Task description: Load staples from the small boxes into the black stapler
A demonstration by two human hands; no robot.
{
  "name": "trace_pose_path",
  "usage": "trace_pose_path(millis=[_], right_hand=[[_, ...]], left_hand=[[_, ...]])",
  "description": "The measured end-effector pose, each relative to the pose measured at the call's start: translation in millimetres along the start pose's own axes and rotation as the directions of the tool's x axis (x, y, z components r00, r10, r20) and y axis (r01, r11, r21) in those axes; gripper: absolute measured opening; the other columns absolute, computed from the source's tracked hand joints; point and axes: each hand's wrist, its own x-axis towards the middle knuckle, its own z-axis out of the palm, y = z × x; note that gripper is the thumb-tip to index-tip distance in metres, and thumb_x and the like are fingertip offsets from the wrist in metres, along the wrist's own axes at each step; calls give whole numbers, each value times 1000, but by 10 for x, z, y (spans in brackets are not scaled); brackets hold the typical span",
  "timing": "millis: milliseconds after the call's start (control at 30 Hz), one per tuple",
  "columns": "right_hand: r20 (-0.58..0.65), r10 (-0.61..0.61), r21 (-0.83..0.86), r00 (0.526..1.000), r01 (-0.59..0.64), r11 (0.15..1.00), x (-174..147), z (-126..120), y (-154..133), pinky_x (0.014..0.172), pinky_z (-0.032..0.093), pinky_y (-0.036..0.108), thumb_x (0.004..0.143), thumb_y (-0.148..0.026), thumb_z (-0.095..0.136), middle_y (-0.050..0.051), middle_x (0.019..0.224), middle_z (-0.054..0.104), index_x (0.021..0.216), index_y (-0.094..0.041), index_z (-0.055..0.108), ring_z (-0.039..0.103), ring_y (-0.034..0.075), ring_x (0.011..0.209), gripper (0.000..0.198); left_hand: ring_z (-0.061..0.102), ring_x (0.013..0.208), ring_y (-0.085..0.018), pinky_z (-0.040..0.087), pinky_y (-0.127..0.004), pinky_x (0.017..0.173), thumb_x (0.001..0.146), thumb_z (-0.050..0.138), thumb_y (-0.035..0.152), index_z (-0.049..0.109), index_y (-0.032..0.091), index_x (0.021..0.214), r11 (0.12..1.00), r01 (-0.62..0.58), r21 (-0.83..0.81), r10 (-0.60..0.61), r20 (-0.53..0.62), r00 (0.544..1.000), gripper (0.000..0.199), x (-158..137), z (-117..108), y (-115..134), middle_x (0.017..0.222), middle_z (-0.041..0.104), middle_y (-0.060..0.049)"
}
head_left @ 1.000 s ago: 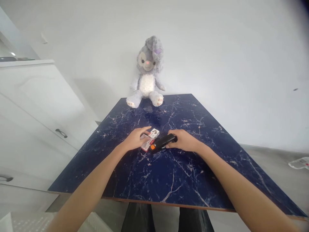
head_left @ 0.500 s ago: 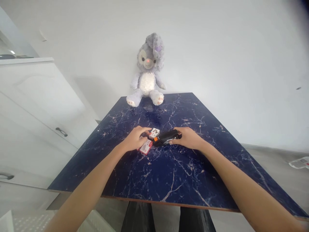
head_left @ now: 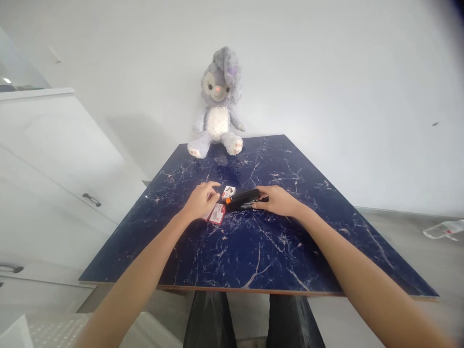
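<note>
My right hand (head_left: pixel 272 199) grips the rear end of a black stapler (head_left: pixel 243 198) with an orange tip, thumb on the near side and fingers on the far side. The stapler points left, toward my left hand (head_left: pixel 203 199). That hand is open, its thumb and fingers apart, with nothing seen between them. Just right of its fingertips stands a small white-and-red box (head_left: pixel 228 192) with a dark picture on top. A flat red-and-white box (head_left: pixel 217 214) lies below the stapler's tip. Another red box (head_left: pixel 207 215) shows partly beside it, the rest hidden by my left hand.
A grey plush rabbit (head_left: pixel 217 116) sits at the far edge of the blue marbled table (head_left: pixel 253 261), against the wall. White cabinets (head_left: pixel 54 169) stand to the left. On the floor at right lies a clear plastic item (head_left: pixel 444 229).
My left hand has moved off the small box and its fingers have opened. The stapler, still in my right hand, now lies closer to the small box. The whole view has shifted slightly.
</note>
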Motion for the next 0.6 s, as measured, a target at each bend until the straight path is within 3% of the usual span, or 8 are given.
trace_pose_path(millis=[167,433,600], right_hand=[[-2,5,86,1000,-5,996,-28,-43,30,72,48,29,81,-35,72,0,91,74,89,-24,64,69,20,82,16],[-102,16,94,995,-7,996,9,88,-4,74,50,29,79,-37,77,-2,87,74,88,-25,63,71,19,83,21],[-57,-4,81,998,8,997,10,68,-23,73,51,30,80,-37,76,-2,90,75,89,-26,63,71,20,83,18]], left_hand=[[64,92,-23,48,-39,85,88,58,35,73,23,97,995,-56,-78,67,143,988,21,-7,-17,65,95,75,-5],[64,93,-24,48,-38,86,91,57,42,70,24,115,992,35,-118,-14,174,985,32,-3,-12,30,98,74,-5],[64,96,-24,46,-39,92,92,56,45,76,25,104,990,44,-135,-25,139,990,30,24,13,-80,106,73,-6]])
